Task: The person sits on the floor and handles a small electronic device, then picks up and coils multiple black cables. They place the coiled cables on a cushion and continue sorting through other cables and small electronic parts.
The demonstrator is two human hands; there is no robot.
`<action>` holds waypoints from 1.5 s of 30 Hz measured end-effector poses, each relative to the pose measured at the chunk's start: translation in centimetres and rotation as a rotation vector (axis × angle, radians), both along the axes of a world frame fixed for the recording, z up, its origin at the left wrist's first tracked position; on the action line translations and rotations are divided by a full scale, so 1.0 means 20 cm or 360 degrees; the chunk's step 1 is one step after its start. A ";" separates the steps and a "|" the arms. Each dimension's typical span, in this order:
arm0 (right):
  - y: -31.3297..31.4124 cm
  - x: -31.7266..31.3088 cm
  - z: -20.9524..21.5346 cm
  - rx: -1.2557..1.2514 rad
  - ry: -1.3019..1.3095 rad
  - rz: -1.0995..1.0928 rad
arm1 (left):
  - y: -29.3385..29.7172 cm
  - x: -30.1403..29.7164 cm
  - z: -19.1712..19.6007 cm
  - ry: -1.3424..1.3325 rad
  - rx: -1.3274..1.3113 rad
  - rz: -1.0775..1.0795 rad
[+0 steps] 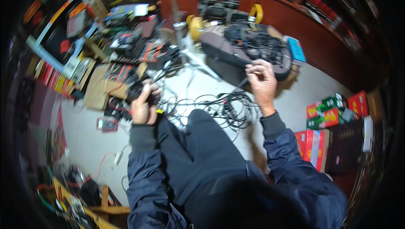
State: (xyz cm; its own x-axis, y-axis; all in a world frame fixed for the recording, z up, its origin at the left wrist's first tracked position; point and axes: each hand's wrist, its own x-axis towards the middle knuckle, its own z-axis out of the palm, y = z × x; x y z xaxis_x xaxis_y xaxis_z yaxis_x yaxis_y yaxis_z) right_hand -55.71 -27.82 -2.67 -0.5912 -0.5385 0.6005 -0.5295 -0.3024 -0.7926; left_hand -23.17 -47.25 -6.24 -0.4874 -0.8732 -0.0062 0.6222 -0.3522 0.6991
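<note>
A tangle of black cables [236,109] lies on the pale floor in front of my knees, with strands running left toward my left hand [145,102]. That hand is closed, its fingers curled around something dark that I cannot make out. Over the right side of the tangle, my right hand [262,85] is raised with thumb and fingers pinched together. A dark cable [241,83] slants down from its fingertips to the heap. Just beyond this hand is a grey-brown cushioned seat [217,39] bearing a pile of black cables and parts [257,43].
Tools and boxes crowd the left, near a cardboard box [96,87]. A red and grey meter [107,124] lies on the floor. Red and green cartons [325,111] stand at right. A metal pole [179,30] rises ahead, before a red-brown wooden counter [320,28].
</note>
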 end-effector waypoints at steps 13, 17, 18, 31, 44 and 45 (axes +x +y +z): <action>0.00 -0.05 -0.69 0.1504 0.0482 0.0053 | 0.08 0.02 0.09 -0.0116 -0.0172 -0.0059; 0.14 -0.20 -0.83 0.1441 0.0420 -0.0088 | -0.04 0.15 0.05 0.0513 0.0125 0.0032; 0.19 -0.25 -0.86 0.1423 0.0380 -0.0097 | -0.07 0.19 0.06 0.0576 0.0193 0.0020; 0.48 -0.27 -1.80 0.1861 -0.0800 -0.0311 | -0.27 0.26 0.02 0.0380 0.0314 0.0177; 0.20 -0.38 -2.06 0.2061 -0.0548 -0.0209 | -0.32 0.15 0.04 0.0141 0.0486 0.0283; 0.19 -0.40 -1.97 0.1982 -0.0510 -0.0135 | -0.32 0.13 0.05 0.0130 0.0456 0.0238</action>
